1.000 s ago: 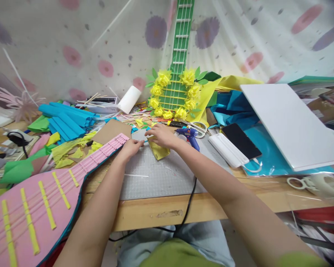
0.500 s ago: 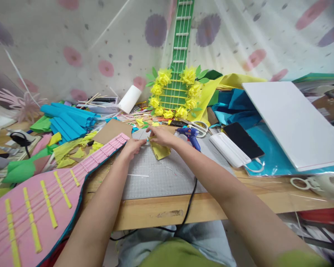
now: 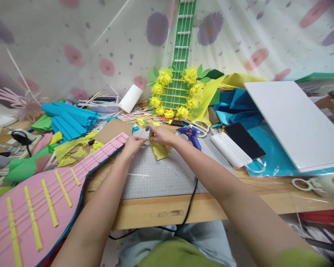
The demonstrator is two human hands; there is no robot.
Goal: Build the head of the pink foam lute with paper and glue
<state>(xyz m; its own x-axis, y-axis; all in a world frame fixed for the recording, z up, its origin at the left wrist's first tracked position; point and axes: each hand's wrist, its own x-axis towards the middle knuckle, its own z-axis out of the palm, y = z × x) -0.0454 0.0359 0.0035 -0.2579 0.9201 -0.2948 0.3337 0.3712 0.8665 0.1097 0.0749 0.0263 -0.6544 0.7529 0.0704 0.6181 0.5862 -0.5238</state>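
Both my hands meet at the far edge of a grey cutting mat (image 3: 161, 178). My right hand (image 3: 160, 135) has its fingers curled and pinches the top of a yellow paper piece (image 3: 159, 151) that hangs down onto the mat. My left hand (image 3: 132, 145) is closed in a pinch right beside it, at the tip of the neck of a pink craft guitar (image 3: 44, 200); what its fingers hold is too small to make out. The pink guitar, with yellow frets, lies slanting off the table's left front.
A blue glue gun (image 3: 191, 135) and white-handled scissors (image 3: 199, 126) lie just right of my hands. A green guitar with yellow paper flowers (image 3: 176, 92) leans at the back. Blue paper rolls (image 3: 68, 118), a phone (image 3: 245, 140), a white board (image 3: 292, 122) and paper scraps crowd the table.
My hands have drawn slightly closer together and a little farther from me, lifting the top of the yellow paper. The view shifted slightly.
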